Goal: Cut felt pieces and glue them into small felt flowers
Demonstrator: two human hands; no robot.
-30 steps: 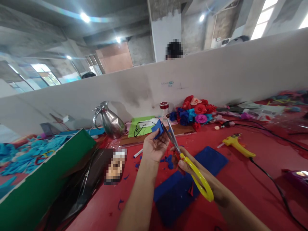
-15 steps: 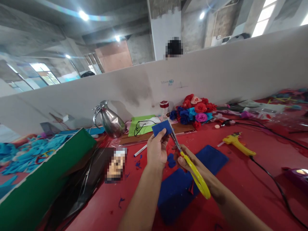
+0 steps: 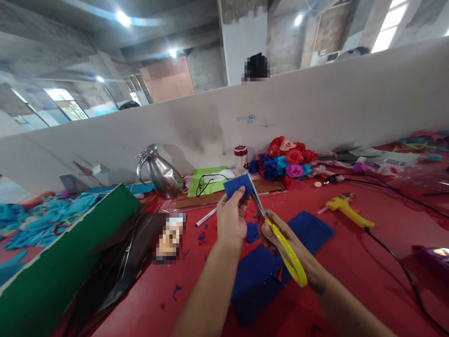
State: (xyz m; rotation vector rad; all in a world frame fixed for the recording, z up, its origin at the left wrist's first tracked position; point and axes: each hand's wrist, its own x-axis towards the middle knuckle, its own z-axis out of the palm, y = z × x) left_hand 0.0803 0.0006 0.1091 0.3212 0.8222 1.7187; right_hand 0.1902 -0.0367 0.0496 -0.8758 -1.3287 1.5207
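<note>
My left hand point(image 3: 232, 213) pinches a small blue rectangle of felt-like material point(image 3: 234, 186) between thumb and fingers, raised above the table. A pair of scissors point(image 3: 286, 248) with yellow handles is gripped in my right hand point(image 3: 271, 229). Its metal blades point up and away, along the right edge of the blue piece; I cannot tell whether they touch it. Beneath my hands lie larger blue sheets point(image 3: 252, 285) and a few cut blue scraps point(image 3: 251, 232) on the red tabletop.
Fabric roses point(image 3: 293, 157), a red-lidded glass jar point(image 3: 241, 159) and a metal jug point(image 3: 163, 175) stand along the white partition point(image 3: 315, 107). A yellow glue gun point(image 3: 349, 212) with a trailing cord lies right. At left are a green-sided box point(image 3: 77, 243) and turquoise fabric pieces point(image 3: 56, 220). A marker point(image 3: 206, 217) lies centre-left.
The view has shifted slightly. Both hands keep hold of the blue piece and the scissors, the blades staying at the piece's right edge. Little else differs.
</note>
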